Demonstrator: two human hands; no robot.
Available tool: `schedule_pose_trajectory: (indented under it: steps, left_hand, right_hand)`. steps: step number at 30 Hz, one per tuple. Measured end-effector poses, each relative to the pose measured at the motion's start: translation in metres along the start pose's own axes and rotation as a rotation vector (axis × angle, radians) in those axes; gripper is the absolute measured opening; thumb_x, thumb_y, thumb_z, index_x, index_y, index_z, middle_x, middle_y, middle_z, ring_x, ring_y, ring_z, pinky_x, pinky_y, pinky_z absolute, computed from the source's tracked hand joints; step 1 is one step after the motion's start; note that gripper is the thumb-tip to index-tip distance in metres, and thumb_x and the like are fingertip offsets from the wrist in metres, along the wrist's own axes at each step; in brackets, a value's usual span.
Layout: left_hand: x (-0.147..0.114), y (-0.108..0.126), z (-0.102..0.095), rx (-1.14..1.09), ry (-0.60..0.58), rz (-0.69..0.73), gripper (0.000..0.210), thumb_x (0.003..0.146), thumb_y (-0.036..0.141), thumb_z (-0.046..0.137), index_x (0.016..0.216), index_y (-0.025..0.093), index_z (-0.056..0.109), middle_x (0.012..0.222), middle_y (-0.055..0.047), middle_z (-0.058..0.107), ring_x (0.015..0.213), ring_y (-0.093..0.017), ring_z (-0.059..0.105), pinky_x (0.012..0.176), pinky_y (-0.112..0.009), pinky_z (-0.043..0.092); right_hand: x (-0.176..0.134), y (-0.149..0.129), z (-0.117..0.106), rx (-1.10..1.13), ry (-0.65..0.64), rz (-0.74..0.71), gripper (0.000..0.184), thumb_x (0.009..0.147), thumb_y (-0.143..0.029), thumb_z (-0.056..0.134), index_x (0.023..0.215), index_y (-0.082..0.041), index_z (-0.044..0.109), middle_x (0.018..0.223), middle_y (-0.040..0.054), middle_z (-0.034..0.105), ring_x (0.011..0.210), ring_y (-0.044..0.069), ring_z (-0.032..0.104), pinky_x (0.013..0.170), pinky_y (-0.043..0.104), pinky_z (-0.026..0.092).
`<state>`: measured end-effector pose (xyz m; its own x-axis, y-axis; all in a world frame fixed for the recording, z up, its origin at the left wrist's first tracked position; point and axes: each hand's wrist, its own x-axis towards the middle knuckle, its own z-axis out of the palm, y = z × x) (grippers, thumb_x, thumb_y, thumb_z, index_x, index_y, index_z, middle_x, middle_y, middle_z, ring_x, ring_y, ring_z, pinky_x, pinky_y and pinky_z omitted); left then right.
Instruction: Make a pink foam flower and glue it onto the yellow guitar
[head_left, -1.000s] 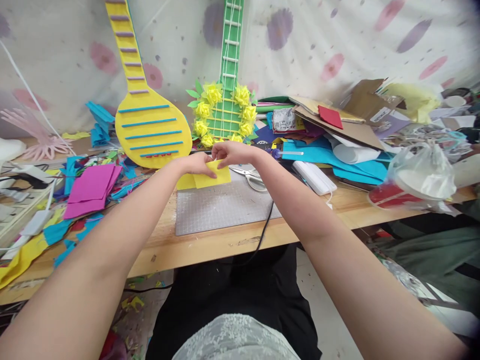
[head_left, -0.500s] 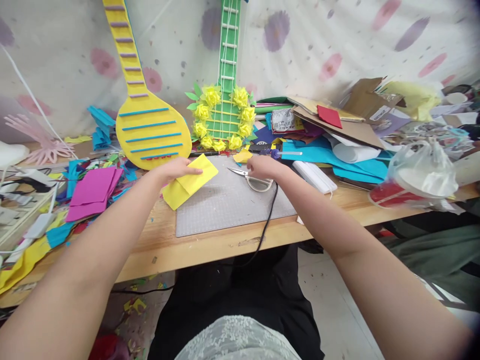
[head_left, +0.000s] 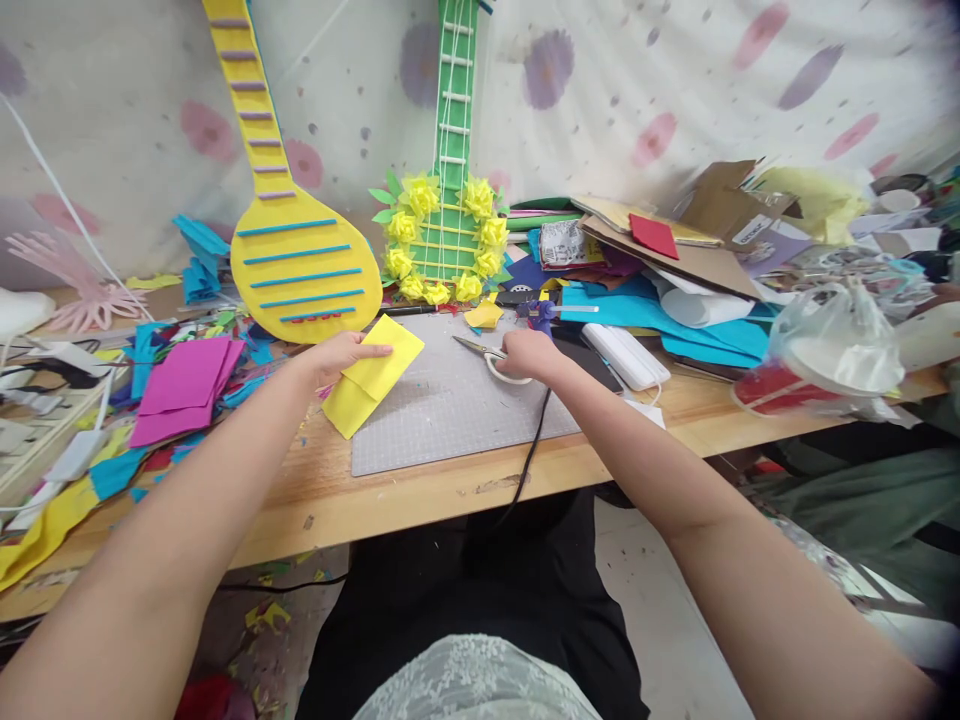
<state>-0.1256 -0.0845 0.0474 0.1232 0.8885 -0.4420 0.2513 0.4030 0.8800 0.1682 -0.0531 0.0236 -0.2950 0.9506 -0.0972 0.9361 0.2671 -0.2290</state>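
Note:
My left hand (head_left: 343, 356) pinches a folded piece of yellow paper (head_left: 379, 372), thumb on top, above the left part of a grey cutting mat (head_left: 457, 435). Over the mat's right side, my right hand (head_left: 526, 355) is closed at the handles of a pair of scissors (head_left: 507, 376). Their blades point left, toward the yellow paper but apart from it. My fingers partly hide the upper handle loop. A small yellow scrap (head_left: 484, 315) lies just behind the blades, and a purple glue gun (head_left: 541, 314) sits behind my right hand.
Behind the mat lean a yellow paper instrument (head_left: 304, 265) and a green one (head_left: 456, 140) ringed with yellow flowers. Magenta sheets (head_left: 184, 385) and scraps lie left. Cardboard (head_left: 675, 255), a white box-shaped object (head_left: 624, 357) and a bagged red cup (head_left: 795, 385) stand right. A black cable (head_left: 529, 460) crosses the table edge.
My right hand has come slightly lower onto the scissors' handles. My left hand has shifted a little left and down, and the yellow paper has moved with it.

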Motion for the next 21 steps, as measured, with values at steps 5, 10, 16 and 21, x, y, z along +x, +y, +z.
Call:
schedule_pose_trajectory:
  steps: [5,10,16,21]
  left_hand:
    - [-0.001,-0.001,0.001,-0.031,-0.008,-0.012,0.042,0.045,0.034,0.085,0.081,0.016,0.071,0.082,-0.010,0.073,0.070,-0.021,0.066,0.063,-0.028,0.051]
    - [-0.001,-0.002,0.003,-0.058,-0.018,-0.013,0.045,0.044,0.033,0.086,0.082,0.015,0.070,0.083,-0.009,0.073,0.069,-0.020,0.067,0.063,-0.028,0.052]
    - [0.003,-0.005,-0.002,-0.046,-0.059,-0.028,0.045,0.048,0.035,0.085,0.085,0.015,0.070,0.090,-0.010,0.073,0.074,-0.019,0.067,0.065,-0.026,0.053]
    - [-0.001,-0.003,-0.001,-0.047,-0.039,-0.002,0.045,0.047,0.034,0.085,0.085,0.017,0.070,0.090,-0.009,0.073,0.078,-0.021,0.068,0.067,-0.028,0.054]
  right_hand:
    - [-0.007,-0.007,-0.004,0.609,0.020,0.039,0.023,0.077,-0.037,0.058,0.087,-0.017,0.056,0.089,0.0075,0.065,0.077,0.016,0.059,0.065,0.026,0.043]
    - [-0.006,-0.018,0.014,0.917,-0.150,-0.160,0.026,0.082,-0.041,0.049,0.085,-0.017,0.056,0.089,0.0041,0.061,0.075,0.012,0.054,0.066,0.025,0.042]
    - [-0.002,-0.031,0.025,1.028,-0.218,-0.249,0.026,0.066,-0.031,0.064,0.083,-0.017,0.050,0.077,-0.0020,0.052,0.066,0.009,0.046,0.059,0.023,0.036]
    - [0.002,-0.039,0.021,1.046,-0.164,-0.107,0.026,0.068,-0.030,0.064,0.076,-0.017,0.044,0.065,-0.0049,0.045,0.056,0.006,0.040,0.053,0.021,0.031]
